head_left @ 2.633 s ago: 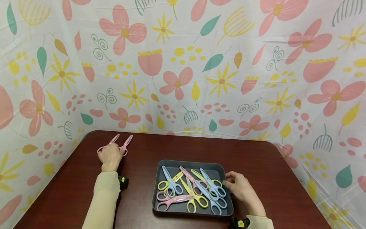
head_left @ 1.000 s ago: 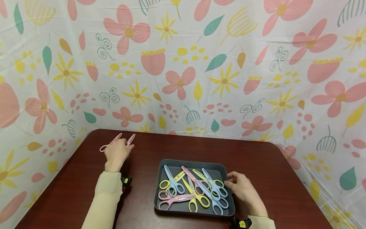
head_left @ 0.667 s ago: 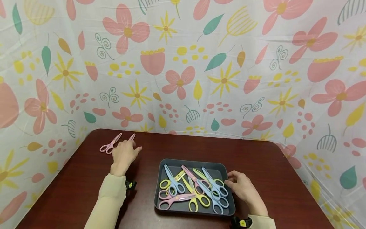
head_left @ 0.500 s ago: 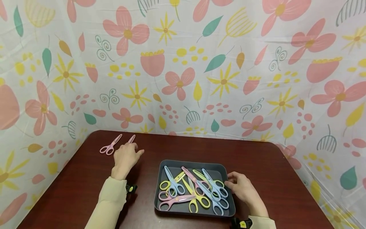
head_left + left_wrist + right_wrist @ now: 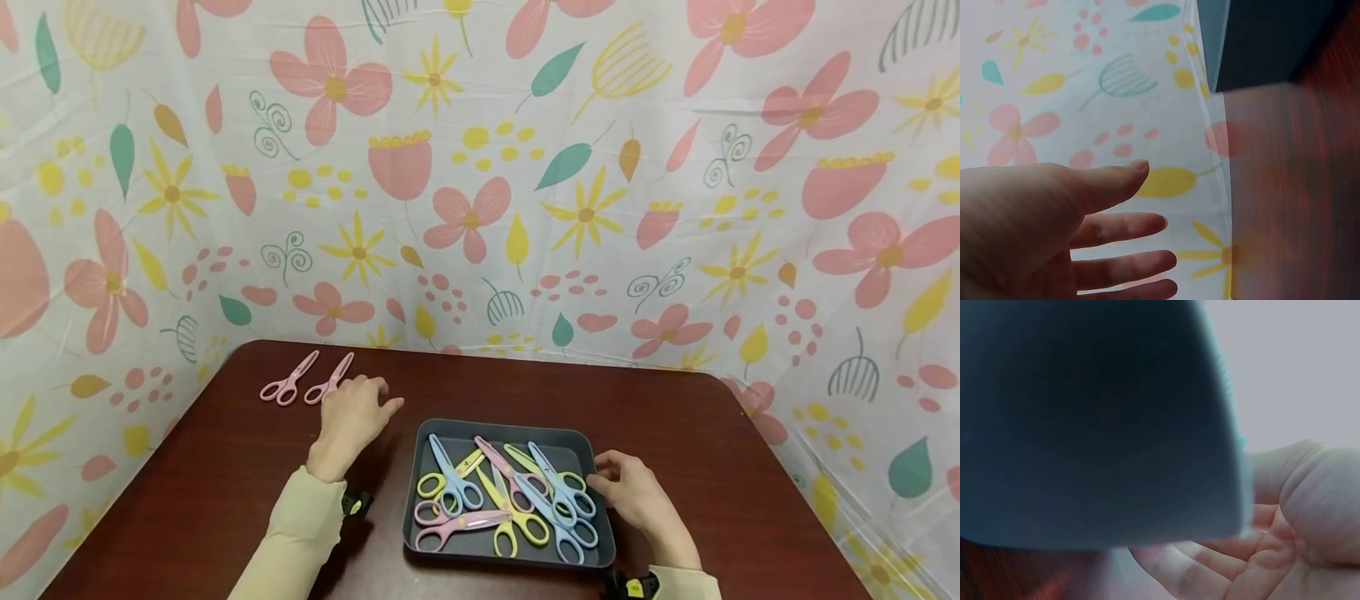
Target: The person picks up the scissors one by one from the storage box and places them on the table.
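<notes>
Two pink scissors lie at the table's back left: one pair (image 5: 290, 377) in full view, the other (image 5: 328, 379) partly covered by my left hand (image 5: 352, 423). That hand is over the table just right of them, holding nothing; the left wrist view shows its fingers (image 5: 1125, 269) nearly straight and spread. A dark grey tray (image 5: 412, 533) holds several blue, yellow, pink and green scissors, among them a pink pair (image 5: 461, 525) at the front. My right hand (image 5: 637, 496) grips the tray's right side, thumb at the rim; in the right wrist view the tray (image 5: 1097, 456) hides some fingertips.
The dark reddish-brown table (image 5: 697, 425) has rounded back corners. A white curtain with a flower print (image 5: 480, 167) hangs close behind the table and along both sides.
My left hand has come away from the pink scissors, moving right and toward me; both pairs stay on the table, now lying apart. The right hand and tray have not moved.
</notes>
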The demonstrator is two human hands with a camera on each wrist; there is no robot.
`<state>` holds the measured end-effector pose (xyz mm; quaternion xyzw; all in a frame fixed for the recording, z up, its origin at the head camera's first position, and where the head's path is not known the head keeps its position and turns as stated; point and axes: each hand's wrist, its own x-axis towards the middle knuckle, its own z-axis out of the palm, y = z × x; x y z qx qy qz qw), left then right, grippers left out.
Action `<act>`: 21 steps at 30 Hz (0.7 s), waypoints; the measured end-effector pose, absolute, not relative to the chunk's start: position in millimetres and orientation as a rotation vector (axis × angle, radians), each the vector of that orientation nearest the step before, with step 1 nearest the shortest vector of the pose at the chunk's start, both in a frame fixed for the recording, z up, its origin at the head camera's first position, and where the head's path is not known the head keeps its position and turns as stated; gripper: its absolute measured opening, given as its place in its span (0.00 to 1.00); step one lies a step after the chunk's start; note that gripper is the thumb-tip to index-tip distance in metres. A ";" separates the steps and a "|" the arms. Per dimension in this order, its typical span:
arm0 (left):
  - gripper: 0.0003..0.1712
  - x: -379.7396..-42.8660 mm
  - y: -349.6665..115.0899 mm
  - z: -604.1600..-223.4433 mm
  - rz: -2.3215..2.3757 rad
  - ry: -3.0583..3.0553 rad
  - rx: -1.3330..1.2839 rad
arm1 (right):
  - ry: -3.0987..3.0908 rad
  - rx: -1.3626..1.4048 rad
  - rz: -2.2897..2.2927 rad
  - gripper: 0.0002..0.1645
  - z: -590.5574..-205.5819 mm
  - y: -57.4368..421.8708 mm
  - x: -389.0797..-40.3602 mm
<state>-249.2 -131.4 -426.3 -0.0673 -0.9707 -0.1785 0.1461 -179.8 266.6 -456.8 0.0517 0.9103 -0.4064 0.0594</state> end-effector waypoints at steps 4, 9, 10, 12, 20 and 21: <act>0.17 -245.4 -122.8 -426.6 -0.522 -2.791 -0.236 | 2.763 0.146 -1.230 0.15 -456.7 265.5 -181.1; 0.17 -239.7 -109.4 -427.3 -0.509 -2.807 -0.297 | 2.762 0.146 -1.231 0.14 -456.7 264.5 -181.5; 0.17 -238.6 -106.5 -427.4 -0.505 -2.810 -0.310 | 2.763 0.153 -1.229 0.14 -457.1 264.7 -181.5; 0.17 -236.2 -101.2 -427.4 -0.504 -2.806 -0.337 | 2.761 0.169 -1.227 0.14 -457.3 265.3 -181.2; 0.15 -225.6 -89.0 -427.0 -0.505 -2.791 -0.424 | 2.755 0.166 -1.233 0.13 -458.7 266.6 -180.7; 0.15 -224.1 -88.1 -427.6 -0.503 -2.797 -0.439 | 2.750 0.169 -1.237 0.13 -459.1 266.5 -180.5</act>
